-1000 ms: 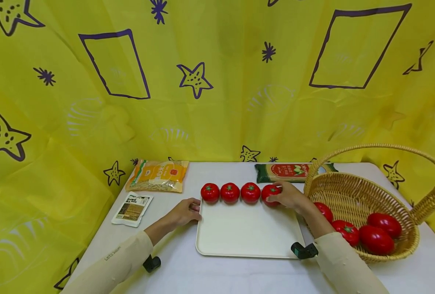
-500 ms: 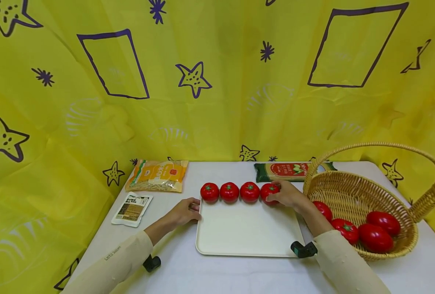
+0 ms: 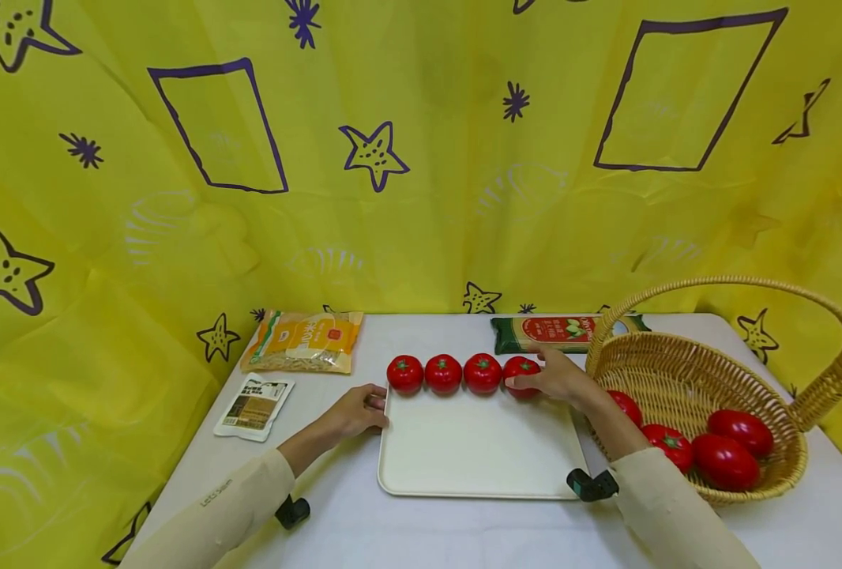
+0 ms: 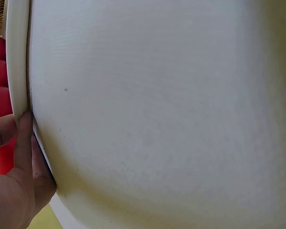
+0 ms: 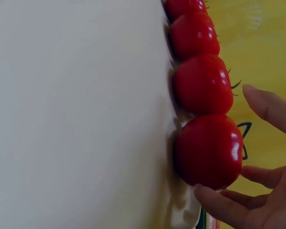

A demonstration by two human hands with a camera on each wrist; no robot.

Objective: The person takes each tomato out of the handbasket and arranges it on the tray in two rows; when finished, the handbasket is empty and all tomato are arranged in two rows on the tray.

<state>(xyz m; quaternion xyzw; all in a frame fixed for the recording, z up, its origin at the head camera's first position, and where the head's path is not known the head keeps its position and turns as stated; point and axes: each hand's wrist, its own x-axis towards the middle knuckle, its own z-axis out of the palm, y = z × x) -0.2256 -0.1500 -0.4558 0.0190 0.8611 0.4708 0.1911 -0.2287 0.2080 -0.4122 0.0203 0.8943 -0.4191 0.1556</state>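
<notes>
- The end tomato [image 3: 520,370] sits at the right end of a row on the far edge of the white tray [image 3: 485,450]; it is roundish, with no clear long axis.
- Your right hand [image 3: 558,381] is the nearer one, and the tomato lies directly left of its fingers, within their reach.
- Those fingers are spread wide around the tomato's right side; in the right wrist view one tip appears to touch its lower side while another stands clear. You have no firm grip on it.
- The other three tomatoes [image 3: 443,374] continue the row leftward, side by side.
- Your left hand [image 3: 353,410] pinches the tray's left rim, fingers close together there.
- To your right, the wicker basket [image 3: 677,371] holds more red produce [image 3: 727,462].
- Behind the row lies a green packet [image 3: 563,330]; an orange packet [image 3: 307,341] and a small sachet [image 3: 254,406] lie left.
</notes>
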